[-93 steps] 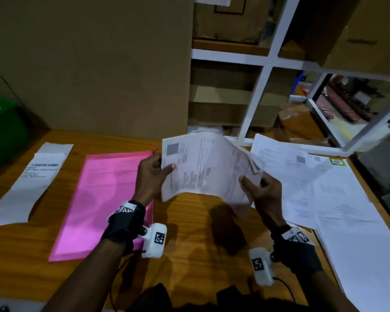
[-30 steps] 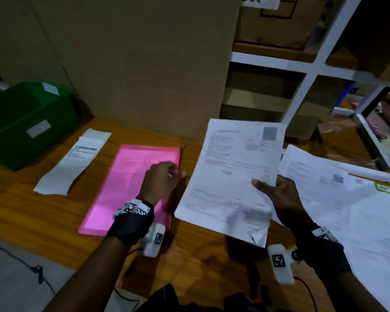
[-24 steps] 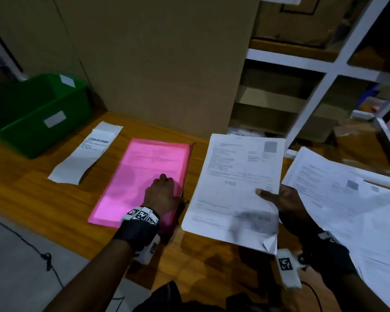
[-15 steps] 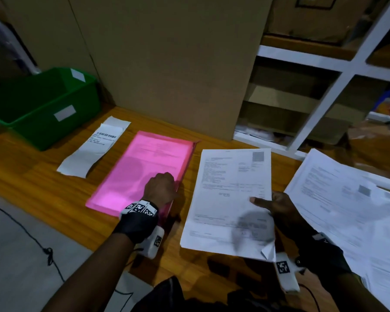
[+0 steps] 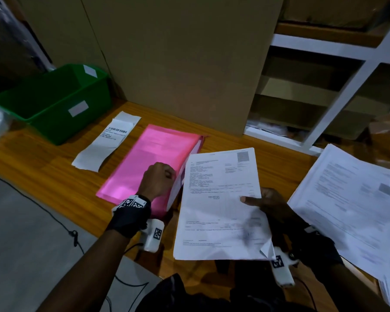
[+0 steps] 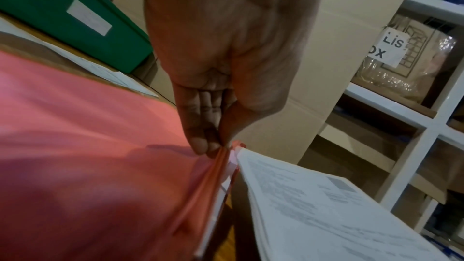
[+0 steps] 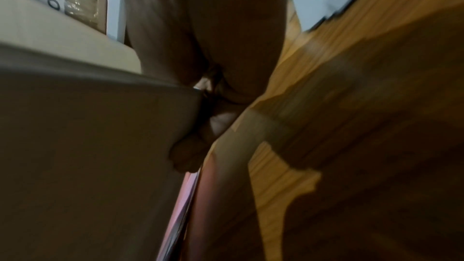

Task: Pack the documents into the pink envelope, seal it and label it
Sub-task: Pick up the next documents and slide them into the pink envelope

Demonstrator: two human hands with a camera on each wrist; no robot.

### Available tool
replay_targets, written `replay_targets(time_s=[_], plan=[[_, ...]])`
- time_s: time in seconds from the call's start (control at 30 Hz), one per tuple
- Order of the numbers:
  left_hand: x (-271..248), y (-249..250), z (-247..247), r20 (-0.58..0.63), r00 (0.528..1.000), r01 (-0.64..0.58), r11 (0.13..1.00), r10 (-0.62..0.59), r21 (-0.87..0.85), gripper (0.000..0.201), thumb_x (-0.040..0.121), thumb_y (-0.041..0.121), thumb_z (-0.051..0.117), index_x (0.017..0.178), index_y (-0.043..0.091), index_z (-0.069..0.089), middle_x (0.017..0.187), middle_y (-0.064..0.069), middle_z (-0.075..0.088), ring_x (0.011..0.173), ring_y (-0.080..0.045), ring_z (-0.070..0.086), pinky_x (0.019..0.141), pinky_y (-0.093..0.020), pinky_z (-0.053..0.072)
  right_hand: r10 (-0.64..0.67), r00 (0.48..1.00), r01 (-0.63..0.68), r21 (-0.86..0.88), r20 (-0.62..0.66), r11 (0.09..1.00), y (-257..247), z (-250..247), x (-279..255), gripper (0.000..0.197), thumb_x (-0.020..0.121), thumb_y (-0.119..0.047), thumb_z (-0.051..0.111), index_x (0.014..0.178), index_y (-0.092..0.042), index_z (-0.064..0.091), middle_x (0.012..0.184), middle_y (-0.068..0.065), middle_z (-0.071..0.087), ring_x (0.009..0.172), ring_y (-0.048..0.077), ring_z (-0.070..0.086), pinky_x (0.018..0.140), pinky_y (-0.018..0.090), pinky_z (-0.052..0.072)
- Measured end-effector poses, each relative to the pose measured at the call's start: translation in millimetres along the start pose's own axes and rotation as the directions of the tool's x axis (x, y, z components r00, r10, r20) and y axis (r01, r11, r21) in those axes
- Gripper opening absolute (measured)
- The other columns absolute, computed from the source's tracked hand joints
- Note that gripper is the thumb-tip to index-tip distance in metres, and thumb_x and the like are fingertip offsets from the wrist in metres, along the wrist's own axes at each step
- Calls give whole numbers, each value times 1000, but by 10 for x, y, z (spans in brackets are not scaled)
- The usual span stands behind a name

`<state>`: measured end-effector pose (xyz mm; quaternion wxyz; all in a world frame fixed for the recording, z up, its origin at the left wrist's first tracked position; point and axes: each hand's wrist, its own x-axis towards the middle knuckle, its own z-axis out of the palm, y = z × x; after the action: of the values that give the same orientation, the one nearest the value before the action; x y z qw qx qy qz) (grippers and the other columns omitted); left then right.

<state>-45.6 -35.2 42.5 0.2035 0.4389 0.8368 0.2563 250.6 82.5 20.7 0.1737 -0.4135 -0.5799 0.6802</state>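
Observation:
The pink envelope [image 5: 151, 161] lies on the wooden table. My left hand [image 5: 159, 180] pinches the upper layer of the pink envelope [image 6: 100, 166] at its right edge and lifts it, so the mouth gapes. My right hand [image 5: 266, 204] grips a stack of printed documents [image 5: 221, 199], thumb on top, held just right of that raised edge. In the left wrist view the documents [image 6: 314, 205] nearly touch the opening beside my left hand [image 6: 213, 142]. From the right wrist, my right hand [image 7: 200, 136] shows its fingers under the documents [image 7: 88, 146]. A white label strip [image 5: 106, 140] lies left of the envelope.
A green bin [image 5: 52, 102] stands at the back left. A large cardboard box [image 5: 178, 64] rises behind the envelope, with white shelving [image 5: 324, 91] to its right. More loose sheets [image 5: 356, 199] cover the table's right side. A cable [image 5: 54, 221] runs along the floor below.
My left hand went from resting on the envelope to pinching and lifting its right edge open. The right hand brought the documents down and leftward, close to the opening.

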Motion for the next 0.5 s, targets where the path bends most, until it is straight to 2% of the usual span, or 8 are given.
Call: replay_targets(time_s=[0.1,0.2,0.27,0.37,0.5], plan=[[21,-27,-20,39,999,-13,997,16,-81,25,79,-4,60,91,11,77,85,-4,74,84,-20,67,79,-29,54,-1,999,-1,60,38,998,-103,78,104,25,85,-3,71,109,-9,71,106,-2,75,92,11,73,66,17,55],[18,-50,-36,109,992,-43,991,57,-126,29,78,-11,58,91,9,75,79,-1,72,79,-18,68,77,-27,54,-11,1000,8,99,24,995,-185,134,274,28,85,1,69,112,-2,69,107,4,75,90,16,74,63,22,57],[7,-71,-54,153,985,-54,985,80,-162,28,78,-14,59,93,5,74,78,-3,72,76,-18,68,77,-29,56,-9,1000,9,165,1,986,-200,127,413,32,85,4,68,116,2,67,111,10,73,94,22,73,67,29,59],[-22,-91,-74,187,978,-52,976,93,-210,23,79,-14,63,95,-1,73,78,-7,71,75,-18,66,77,-29,55,15,1000,-18,231,14,973,-184,82,587,37,85,4,67,122,3,64,121,17,68,106,33,69,85,43,59],[-25,-93,-89,205,978,53,934,22,-353,21,83,-14,60,96,-3,72,84,-16,71,73,-19,64,72,-33,56,5,1000,-1,264,-15,965,-118,134,670,39,85,6,66,123,3,63,122,16,68,107,33,68,86,42,58]])
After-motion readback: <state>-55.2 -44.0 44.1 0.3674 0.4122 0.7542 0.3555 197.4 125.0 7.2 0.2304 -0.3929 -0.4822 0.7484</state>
